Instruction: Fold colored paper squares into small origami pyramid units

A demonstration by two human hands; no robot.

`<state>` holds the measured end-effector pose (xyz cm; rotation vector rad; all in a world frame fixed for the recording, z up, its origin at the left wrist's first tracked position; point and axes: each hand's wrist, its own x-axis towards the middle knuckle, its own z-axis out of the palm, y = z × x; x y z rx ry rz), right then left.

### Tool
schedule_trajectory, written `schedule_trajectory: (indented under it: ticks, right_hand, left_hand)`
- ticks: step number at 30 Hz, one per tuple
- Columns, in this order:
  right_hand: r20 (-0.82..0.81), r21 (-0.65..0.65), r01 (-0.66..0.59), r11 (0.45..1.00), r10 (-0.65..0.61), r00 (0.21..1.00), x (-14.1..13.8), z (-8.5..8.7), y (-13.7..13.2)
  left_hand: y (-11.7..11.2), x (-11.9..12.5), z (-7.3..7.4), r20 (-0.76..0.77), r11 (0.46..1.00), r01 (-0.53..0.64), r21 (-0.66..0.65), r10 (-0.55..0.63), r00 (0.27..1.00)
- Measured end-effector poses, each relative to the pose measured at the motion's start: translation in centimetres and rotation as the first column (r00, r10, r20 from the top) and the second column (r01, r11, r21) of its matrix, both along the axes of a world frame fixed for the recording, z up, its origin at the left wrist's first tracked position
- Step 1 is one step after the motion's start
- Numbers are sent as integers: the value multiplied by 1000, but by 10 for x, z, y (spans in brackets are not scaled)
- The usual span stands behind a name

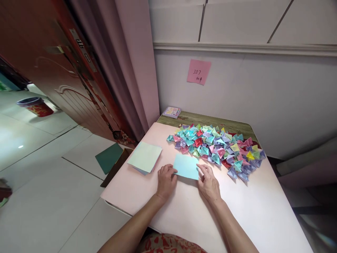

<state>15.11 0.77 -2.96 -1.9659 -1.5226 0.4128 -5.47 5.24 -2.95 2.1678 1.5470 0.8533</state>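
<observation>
A light blue sheet of paper (186,166) is held between my two hands, just above or on the pale pink tabletop (179,211). My left hand (166,181) grips its left edge between thumb and fingers. At the opposite edge, my right hand (209,182) pinches the paper the same way. To the left lies a stack of coloured paper (146,157) with a pale green sheet on top. Beyond my hands spreads a large heap of small folded paper boats (210,142) in many colours.
A small pack of printed cards (172,112) sits at the table's far left corner. A pink note (198,72) with handwriting sticks to the wall. Left of the table are a green-topped box (109,157), a wooden door (71,84) and a red bucket (37,107).
</observation>
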Motion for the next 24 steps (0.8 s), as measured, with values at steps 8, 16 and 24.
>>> schedule_trajectory:
  ticks: [8, 16, 24]
  right_hand:
    - [-19, -46, -133, 990, 132, 991, -8, 0, -18]
    - [99, -265, 123, 956, -100, 990, -16, 17, 9]
    - [153, -461, 115, 880, -49, 987, -18, 29, 38]
  left_hand:
    - [-21, -15, 17, 2, 978, 201, -53, -201, 980]
    - [-3, -4, 6, -109, 976, -59, -211, 36, 993]
    - [-5, -3, 10, -132, 971, -89, -223, 61, 989]
